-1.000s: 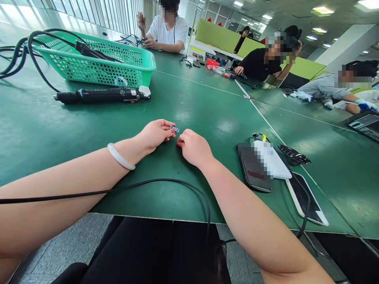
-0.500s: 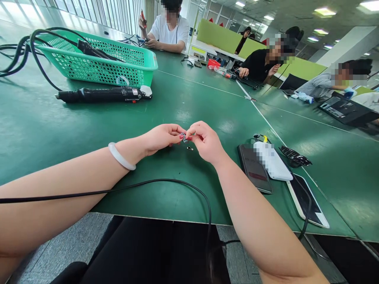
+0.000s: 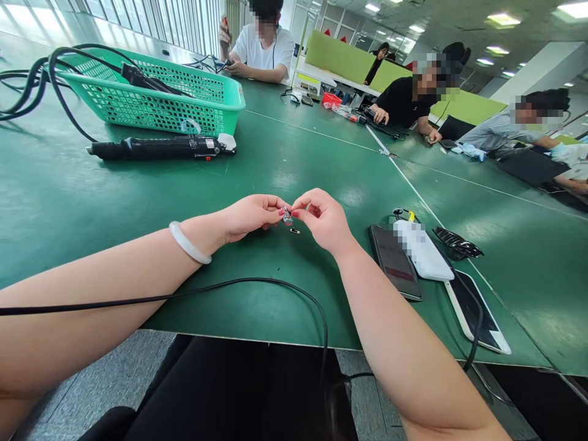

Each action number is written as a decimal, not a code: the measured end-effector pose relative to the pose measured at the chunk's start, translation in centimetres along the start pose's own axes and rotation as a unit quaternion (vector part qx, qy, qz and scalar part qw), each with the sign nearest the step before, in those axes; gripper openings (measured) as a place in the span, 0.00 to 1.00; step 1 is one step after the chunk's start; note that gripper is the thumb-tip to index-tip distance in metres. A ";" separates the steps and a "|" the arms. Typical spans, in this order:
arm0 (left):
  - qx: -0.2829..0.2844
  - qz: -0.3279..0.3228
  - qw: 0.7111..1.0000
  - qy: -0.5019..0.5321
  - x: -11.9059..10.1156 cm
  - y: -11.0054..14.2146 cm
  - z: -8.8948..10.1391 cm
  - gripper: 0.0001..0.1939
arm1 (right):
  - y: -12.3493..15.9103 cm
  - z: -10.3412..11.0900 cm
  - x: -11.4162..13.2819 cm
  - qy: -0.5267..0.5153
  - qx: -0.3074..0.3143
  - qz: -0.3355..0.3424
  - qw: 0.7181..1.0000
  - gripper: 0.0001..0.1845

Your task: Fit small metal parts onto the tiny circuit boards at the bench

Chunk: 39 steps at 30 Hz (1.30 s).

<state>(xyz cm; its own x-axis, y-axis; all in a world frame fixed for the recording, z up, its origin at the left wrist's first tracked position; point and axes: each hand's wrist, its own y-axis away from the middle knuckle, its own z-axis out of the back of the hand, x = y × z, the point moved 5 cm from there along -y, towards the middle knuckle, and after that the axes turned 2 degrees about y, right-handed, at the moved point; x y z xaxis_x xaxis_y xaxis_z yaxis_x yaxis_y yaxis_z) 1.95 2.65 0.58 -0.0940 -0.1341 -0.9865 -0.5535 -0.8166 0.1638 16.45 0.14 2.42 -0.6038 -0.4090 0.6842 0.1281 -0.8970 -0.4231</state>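
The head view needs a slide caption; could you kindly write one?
Left hand and right hand meet at a small shiny part over a green table, a basket and a black tool beyond.

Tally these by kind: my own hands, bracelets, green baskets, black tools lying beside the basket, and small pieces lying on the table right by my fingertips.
Left hand and right hand: 2
White bracelet: 1
Green basket: 1
Black tool: 1
Small piece: 1
Total: 6

a white bangle and black trousers show

Fingers partly hide a silvery part too small to identify.
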 end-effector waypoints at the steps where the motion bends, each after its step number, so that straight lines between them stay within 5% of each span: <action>1: -0.009 0.000 1.000 0.011 0.1 -0.1 0.1 0.07 | -0.1 0.2 -0.2 0.009 -0.010 -0.008 1.000 0.05; 3: -0.039 0.005 0.998 0.039 0.4 -0.2 0.5 0.08 | -0.1 0.5 -0.8 0.033 -0.006 -0.032 0.999 0.06; 6: -0.089 0.022 0.994 0.065 0.8 -0.4 1.1 0.07 | 0.0 0.1 -2.0 0.087 0.083 -0.086 0.989 0.06; 11: -0.110 0.025 0.993 0.039 1.0 -0.6 1.5 0.09 | 0.4 -0.9 -2.6 0.132 0.166 -0.126 0.969 0.05; 24: -0.089 0.012 0.996 -0.020 0.8 -0.4 1.3 0.14 | 0.0 -0.7 -2.4 -0.143 0.032 -0.155 0.977 0.07; 39: -0.063 0.009 0.998 0.008 0.8 -0.7 1.0 0.08 | 0.0 -0.7 -1.5 -0.093 0.009 -0.092 0.991 0.05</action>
<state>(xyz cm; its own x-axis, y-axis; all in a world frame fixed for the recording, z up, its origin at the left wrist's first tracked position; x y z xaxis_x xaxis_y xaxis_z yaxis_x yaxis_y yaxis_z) 1.47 3.67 -0.28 -0.0903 -0.1574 -0.9834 -0.4441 -0.8775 0.1812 16.87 0.91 0.99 -0.4629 -0.2606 0.8472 0.0440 -0.9614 -0.2717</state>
